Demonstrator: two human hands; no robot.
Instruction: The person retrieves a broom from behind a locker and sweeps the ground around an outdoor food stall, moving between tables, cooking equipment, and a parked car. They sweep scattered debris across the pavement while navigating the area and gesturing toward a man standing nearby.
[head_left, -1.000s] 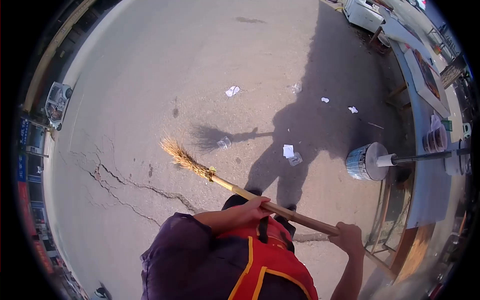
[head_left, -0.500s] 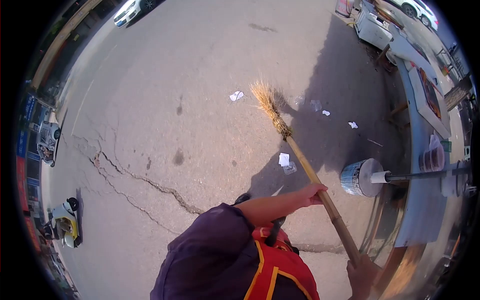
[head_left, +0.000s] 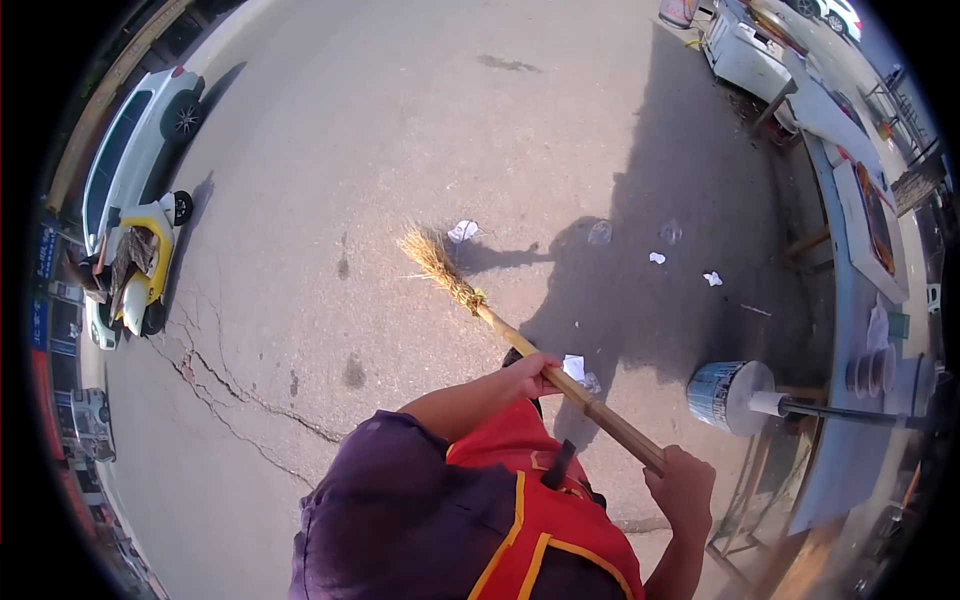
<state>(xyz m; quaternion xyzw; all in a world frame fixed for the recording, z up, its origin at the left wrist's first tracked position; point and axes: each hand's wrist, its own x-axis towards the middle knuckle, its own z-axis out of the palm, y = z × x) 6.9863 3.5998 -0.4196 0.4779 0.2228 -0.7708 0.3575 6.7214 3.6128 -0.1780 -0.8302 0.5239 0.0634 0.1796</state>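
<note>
Straw-bristled broom (head_left: 440,265) on cracked asphalt (head_left: 400,120); left hand (head_left: 530,375) and right hand (head_left: 682,482) both wrapped around its smooth handle (head_left: 600,415).

the left hand (head_left: 530,376) and the right hand (head_left: 682,482) close around the broom (head_left: 610,422) and hide the parts of its handle inside them. the right forearm is cut by the bottom edge. the person's body covers the ground under it and nearly all of the feet. a white paper scrap (head_left: 573,366) lies partly behind the handle. the white car (head_left: 135,140) and the stall counter (head_left: 845,300) are cut by the dark lens rim. the shop signs (head_left: 42,290) are too blurred to read.
</note>
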